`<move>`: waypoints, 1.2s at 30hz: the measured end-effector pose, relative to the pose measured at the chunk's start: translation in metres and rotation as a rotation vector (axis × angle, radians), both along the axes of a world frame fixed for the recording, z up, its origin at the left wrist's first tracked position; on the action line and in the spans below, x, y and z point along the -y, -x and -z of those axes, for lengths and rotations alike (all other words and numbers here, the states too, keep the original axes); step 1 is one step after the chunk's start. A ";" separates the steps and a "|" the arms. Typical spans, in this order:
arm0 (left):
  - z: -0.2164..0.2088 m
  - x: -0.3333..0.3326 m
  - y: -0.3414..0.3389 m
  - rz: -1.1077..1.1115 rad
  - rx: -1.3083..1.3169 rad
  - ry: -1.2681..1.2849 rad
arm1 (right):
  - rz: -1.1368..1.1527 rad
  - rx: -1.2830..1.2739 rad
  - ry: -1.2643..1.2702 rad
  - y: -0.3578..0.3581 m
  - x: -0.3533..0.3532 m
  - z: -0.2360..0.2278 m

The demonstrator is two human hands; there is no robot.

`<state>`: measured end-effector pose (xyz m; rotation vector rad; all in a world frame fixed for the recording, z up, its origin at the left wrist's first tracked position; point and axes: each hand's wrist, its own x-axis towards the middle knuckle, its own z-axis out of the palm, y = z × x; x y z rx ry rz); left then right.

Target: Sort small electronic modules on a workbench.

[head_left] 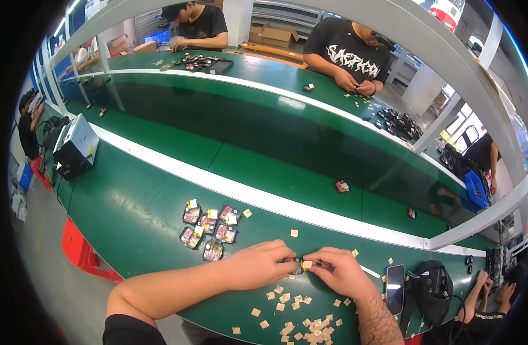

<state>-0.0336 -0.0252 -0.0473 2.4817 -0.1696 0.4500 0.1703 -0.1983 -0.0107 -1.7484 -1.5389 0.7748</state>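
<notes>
My left hand [265, 265] is closed on the edge of a small black electronic module [296, 265] with a yellow tab, just above the green table. Close on its right side, my right hand [337, 269] is closed on a thin dark tool that looks like tweezers [322, 264]; the fingers partly cover it. A small beige square piece [307, 264] lies at the module's yellow tab, near the tool's tip. Many loose beige square pieces [315, 330] are scattered on the table below my hands. To the left stands a group of several similar modules [208, 223], most with pale tabs up.
A phone [394, 289] and a black bag [432, 292] lie right of my right forearm. A white rail [218, 181] borders a green conveyor carrying a few modules [341, 186]. A metal frame arches overhead. Co-workers [353, 57] sit across. A red stool [85, 253] stands left.
</notes>
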 end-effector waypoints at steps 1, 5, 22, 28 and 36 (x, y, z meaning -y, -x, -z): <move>-0.001 0.001 0.000 -0.001 0.002 -0.030 | -0.002 0.001 0.002 0.004 0.000 0.000; 0.001 0.002 0.000 -0.007 0.008 -0.128 | 0.052 0.096 -0.038 0.020 -0.001 -0.004; 0.001 0.005 0.000 -0.030 0.023 -0.004 | 0.148 0.081 0.019 0.029 -0.004 -0.001; 0.004 0.006 -0.001 -0.039 0.027 -0.001 | 0.169 0.088 0.035 0.033 -0.004 -0.002; 0.006 0.008 -0.001 -0.055 0.024 0.064 | 0.239 0.208 0.010 0.045 -0.009 -0.003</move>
